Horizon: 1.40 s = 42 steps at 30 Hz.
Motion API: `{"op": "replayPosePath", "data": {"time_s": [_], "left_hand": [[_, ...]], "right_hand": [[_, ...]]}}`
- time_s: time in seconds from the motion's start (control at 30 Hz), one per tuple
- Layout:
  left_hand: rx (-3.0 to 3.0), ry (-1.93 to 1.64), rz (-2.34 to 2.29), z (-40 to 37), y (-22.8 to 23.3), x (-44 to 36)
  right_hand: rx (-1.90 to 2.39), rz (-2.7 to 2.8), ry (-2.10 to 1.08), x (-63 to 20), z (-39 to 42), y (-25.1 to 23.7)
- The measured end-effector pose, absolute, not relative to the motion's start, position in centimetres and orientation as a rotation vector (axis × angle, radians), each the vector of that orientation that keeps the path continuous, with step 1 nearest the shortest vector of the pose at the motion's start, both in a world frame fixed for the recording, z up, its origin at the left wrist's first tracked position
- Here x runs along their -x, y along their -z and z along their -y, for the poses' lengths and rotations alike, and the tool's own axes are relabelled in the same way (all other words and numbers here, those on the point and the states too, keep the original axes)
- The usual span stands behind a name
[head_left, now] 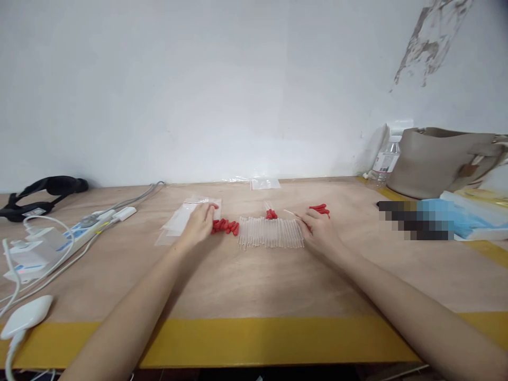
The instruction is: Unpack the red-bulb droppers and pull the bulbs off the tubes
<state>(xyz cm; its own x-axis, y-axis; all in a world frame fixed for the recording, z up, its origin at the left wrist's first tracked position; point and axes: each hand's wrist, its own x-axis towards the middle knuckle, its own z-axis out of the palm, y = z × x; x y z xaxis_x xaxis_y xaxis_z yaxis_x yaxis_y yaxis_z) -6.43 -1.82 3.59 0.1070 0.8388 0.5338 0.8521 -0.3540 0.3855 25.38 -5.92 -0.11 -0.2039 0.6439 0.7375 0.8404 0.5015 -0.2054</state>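
Observation:
A row of clear glass tubes (270, 233) lies side by side in the middle of the wooden table (254, 286). Small red rubber caps (225, 226) lie in a heap just left of the row. My left hand (199, 224) rests on the table at that heap, fingers bent down onto the caps and a clear plastic bag (186, 217). My right hand (320, 230) sits at the right end of the row, pinching a thin clear tube (291, 214) between thumb and forefinger. More red caps (320, 209) lie behind that hand, and a few red caps (271, 214) behind the row.
A power strip with plugs and cables (59, 241) fills the left side, with a black strap (39, 193) behind. A water bottle (384, 166), beige bag (440, 159) and blue packets (468, 219) stand at the right. Another clear bag (265, 183) lies by the wall. Yellow tape (254, 338) edges the table.

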Motion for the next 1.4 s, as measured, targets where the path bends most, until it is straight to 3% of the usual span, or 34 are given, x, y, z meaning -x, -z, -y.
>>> {"op": "replayPosePath", "data": {"time_s": [0.17,0.53,0.77,1.4], "left_hand": [[2.007,1.122,2.122,-1.2,-3.5,9.8],[1.977,1.156,2.254,-2.9,-2.0,10.6],[1.781,1.298,2.082,-0.6,-2.8,10.2],[2.253,1.027,1.498,3.8,-1.2,4.0]], "right_hand": [[1.5,1.893,0.206,-25.1,4.4,0.9],[1.588,1.992,0.332,-24.6,5.3,0.9],[1.581,2.052,0.338,-24.3,6.5,0.6],[2.039,1.8,-0.355,-20.0,-1.4,-4.1]]}}
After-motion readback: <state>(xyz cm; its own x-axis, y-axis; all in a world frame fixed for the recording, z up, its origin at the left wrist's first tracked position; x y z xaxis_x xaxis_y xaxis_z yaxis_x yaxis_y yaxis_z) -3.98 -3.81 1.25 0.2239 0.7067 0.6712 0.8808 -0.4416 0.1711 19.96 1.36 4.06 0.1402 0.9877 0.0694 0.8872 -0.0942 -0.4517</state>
